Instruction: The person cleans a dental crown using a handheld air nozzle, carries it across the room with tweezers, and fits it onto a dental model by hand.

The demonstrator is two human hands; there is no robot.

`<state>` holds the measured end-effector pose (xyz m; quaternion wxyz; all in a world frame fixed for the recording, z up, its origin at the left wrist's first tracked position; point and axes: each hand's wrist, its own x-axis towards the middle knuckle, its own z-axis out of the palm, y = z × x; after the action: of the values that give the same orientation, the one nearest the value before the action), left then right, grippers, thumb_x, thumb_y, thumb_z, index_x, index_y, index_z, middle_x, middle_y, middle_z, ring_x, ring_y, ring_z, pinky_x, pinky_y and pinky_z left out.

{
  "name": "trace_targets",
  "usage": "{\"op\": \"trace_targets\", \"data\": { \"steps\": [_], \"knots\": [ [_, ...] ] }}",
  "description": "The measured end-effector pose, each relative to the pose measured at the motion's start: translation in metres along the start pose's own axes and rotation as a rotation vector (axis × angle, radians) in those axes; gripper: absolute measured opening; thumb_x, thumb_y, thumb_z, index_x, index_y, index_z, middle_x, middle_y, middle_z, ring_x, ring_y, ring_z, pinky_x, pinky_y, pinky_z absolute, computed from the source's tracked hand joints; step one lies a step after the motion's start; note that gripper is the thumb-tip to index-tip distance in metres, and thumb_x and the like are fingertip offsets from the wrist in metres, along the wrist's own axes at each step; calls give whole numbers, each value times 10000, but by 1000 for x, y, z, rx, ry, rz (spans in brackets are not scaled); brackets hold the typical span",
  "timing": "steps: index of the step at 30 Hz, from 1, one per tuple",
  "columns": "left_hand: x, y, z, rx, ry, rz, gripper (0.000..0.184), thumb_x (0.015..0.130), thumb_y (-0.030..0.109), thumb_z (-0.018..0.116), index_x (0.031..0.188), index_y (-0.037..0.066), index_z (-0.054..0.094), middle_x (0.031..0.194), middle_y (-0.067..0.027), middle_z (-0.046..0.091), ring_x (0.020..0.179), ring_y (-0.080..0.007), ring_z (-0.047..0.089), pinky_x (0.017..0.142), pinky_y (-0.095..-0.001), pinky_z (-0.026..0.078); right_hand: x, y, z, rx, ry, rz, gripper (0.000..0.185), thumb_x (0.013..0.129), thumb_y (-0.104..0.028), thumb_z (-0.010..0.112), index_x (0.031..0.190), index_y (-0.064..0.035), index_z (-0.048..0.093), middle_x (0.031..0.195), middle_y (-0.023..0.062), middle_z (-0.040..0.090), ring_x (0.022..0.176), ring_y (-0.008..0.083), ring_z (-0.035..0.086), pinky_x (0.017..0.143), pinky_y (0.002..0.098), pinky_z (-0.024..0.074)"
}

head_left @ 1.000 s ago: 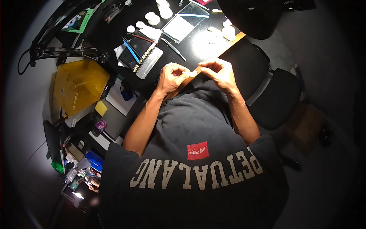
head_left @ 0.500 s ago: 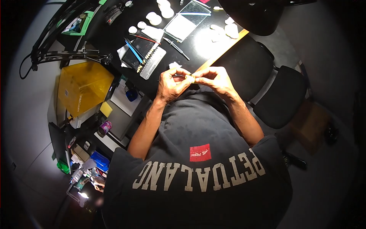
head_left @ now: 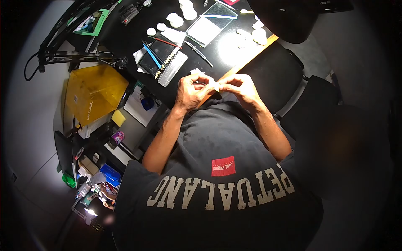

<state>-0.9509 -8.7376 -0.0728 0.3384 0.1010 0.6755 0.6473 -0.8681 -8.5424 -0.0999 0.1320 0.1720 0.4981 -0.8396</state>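
Note:
My left hand [head_left: 193, 93] and my right hand [head_left: 243, 90] meet in front of my shirt, near the table's edge. Between their fingertips is a small pale piece [head_left: 216, 87], pinched from both sides; its exact shape is too small to make out. Just behind my left hand lies a crumpled white scrap [head_left: 195, 72]. Further left is a grey holder with a row of small tabs [head_left: 171, 69], and a black-handled pen-like tool [head_left: 199, 53] lies beyond my hands.
On the black table are a glass plate [head_left: 222, 11], blue sticks [head_left: 151, 54], a red thin brush [head_left: 165, 42] and several white casts [head_left: 175, 20]. A black chair [head_left: 268, 73] stands at right. At left are a yellow cover [head_left: 94, 94] and a lamp arm [head_left: 79, 57].
The whole view has shifted slightly. Both hands stay together at the small piece, which now looks paler and slightly turned; the right fingers have shifted a little on it.

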Motion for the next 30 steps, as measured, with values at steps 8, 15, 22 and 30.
{"op": "trace_targets", "data": {
  "steps": [8, 15, 22, 30],
  "knots": [
    [5, -4, -1, 56, -11, 56, 127, 877, 68, 728, 930, -44, 698, 893, -92, 685, 851, -195, 723, 778, -283, 602, 1, -7, 3, -34, -17, -59, 131, 857, -49, 720, 948, 44, 709, 880, 100, 715, 802, 154, 671, 789, 282, 543],
    [9, -8, 1, 23, 21, 132, 140, 875, 73, 730, 957, -37, 700, 882, -99, 700, 850, -182, 724, 779, -277, 592, 5, -7, 6, -84, 34, -102, 124, 861, -24, 721, 957, 52, 698, 918, 107, 721, 805, 145, 677, 769, 277, 556],
    [7, 2, -6, 13, 30, 75, 133, 882, -9, 697, 994, -38, 631, 946, -96, 682, 922, -162, 690, 845, -262, 570, 11, -9, 9, -246, 9, -274, 155, 843, -21, 750, 983, 19, 700, 961, 74, 693, 865, 132, 677, 771, 247, 576],
    [9, 12, -2, 272, 111, 392, 158, 803, -1, 759, 948, 0, 696, 940, -89, 652, 840, -156, 698, 733, -255, 593, 20, -27, 17, -374, -47, -426, 192, 832, 28, 726, 1019, 10, 686, 985, 89, 688, 918, 158, 684, 840, 296, 596]
  ]
}}
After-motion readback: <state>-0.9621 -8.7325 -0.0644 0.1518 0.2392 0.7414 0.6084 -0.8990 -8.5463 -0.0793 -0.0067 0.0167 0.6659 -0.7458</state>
